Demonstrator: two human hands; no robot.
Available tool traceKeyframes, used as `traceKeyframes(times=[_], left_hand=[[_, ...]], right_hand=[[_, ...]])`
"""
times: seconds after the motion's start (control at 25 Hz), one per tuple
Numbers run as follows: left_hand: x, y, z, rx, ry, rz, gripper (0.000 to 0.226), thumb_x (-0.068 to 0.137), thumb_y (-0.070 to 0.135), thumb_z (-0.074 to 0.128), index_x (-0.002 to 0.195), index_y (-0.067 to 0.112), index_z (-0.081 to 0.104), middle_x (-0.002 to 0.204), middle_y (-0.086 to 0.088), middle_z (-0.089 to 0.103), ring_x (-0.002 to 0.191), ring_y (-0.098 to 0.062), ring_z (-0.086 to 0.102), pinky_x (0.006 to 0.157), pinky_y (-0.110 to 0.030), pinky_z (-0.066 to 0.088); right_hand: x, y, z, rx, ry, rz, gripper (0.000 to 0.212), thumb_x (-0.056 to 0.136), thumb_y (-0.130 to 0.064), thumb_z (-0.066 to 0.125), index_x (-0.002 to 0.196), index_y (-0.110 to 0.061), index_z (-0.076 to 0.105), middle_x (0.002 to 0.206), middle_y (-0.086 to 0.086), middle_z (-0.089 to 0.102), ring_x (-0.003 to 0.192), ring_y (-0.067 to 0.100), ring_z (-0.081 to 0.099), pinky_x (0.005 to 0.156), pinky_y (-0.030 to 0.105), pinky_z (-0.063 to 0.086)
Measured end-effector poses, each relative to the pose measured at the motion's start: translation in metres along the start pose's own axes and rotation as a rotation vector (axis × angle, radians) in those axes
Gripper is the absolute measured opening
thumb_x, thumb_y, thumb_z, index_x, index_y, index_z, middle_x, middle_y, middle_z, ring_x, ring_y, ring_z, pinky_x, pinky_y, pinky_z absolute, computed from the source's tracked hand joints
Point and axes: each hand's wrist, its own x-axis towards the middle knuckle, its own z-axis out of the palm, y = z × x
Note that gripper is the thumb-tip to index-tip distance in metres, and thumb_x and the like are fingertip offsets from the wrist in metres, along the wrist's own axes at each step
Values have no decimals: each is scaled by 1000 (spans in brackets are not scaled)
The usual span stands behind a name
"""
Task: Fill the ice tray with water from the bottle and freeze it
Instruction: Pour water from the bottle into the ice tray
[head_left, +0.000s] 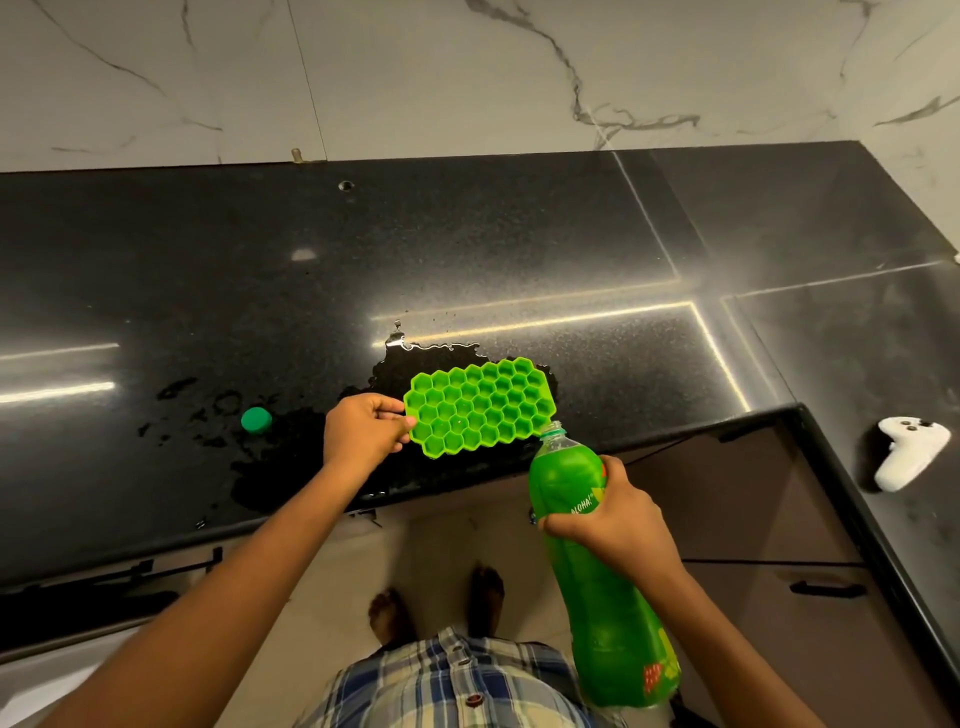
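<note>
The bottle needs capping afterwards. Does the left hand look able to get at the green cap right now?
Probably not yet: the left hand is pinching the ice tray. The cap lies uncovered on the wet counter just to its left, so letting go should free the way.

A home kitchen: a polished black granite countertop (519, 249) runs in an L along a white marble-veined wall (467, 78), with brown cabinet drawers (753, 519) and dark handles below, and a white game controller (909, 452) lying on the counter.
</note>
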Motion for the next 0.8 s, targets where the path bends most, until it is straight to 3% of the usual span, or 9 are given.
traceKeyframes(times=[0.36, 0.8], left_hand=[[-1, 1, 0, 11, 7, 2, 16, 75, 6, 77, 77, 19, 67, 71, -12, 72, 61, -20, 69, 60, -30, 59], [-4, 1, -2, 8, 10, 0, 16, 75, 6, 77, 76, 19, 68, 68, -8, 72, 57, -15, 69, 56, -26, 59]], right_hand=[[1, -3, -4, -8, -38, 16, 99, 41, -68, 72, 127, -30, 41, 102, 0, 63, 92, 26, 63, 80, 41, 55], [3, -6, -3, -19, -65, 31, 99, 42, -69, 72, 127, -27, 41, 105, 2, 62, 94, 27, 62, 82, 42, 55]])
